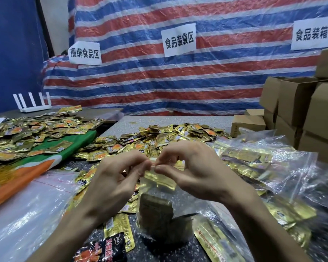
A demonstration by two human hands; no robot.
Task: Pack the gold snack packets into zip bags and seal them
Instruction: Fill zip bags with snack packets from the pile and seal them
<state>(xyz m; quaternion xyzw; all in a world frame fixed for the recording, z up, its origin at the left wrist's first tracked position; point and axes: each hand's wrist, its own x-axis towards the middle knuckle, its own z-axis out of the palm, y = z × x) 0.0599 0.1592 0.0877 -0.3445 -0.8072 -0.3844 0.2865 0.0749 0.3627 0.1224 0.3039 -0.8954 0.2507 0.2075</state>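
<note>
**A:** Left hand and right hand, what are they doing?

**B:** Both pinch the top edge of a clear zip bag, and their fingertips almost meet in the middle. The bag hangs under them with gold snack packets inside.

**A:** And around the hands?

**B:** Beyond the hands lies a loose pile of the same packets. To the right of the right hand are filled zip bags. To the left of the left hand is a stack of empty bags.
</note>
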